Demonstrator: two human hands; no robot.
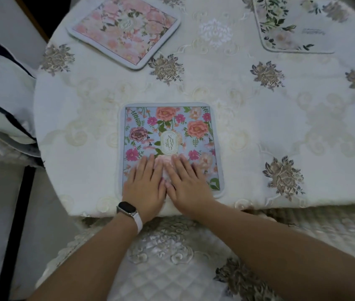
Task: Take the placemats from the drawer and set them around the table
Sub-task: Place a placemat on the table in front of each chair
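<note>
A blue floral placemat (167,129) lies flat at the near edge of the round table (259,127), which wears a cream embroidered cloth. My left hand (145,187), a watch on its wrist, and my right hand (188,184) rest palm-down side by side on the mat's near half, fingers spread, gripping nothing. A pink floral placemat (126,29) lies at the far left of the table. A white placemat with green leaves (291,25) lies at the far right, partly cut off by the frame's top.
A chair seat with a quilted cream cover (172,268) stands directly below me against the table's near edge. A white cushion with dark piping (0,94) sits on a seat to the left. Pale floor shows at lower left.
</note>
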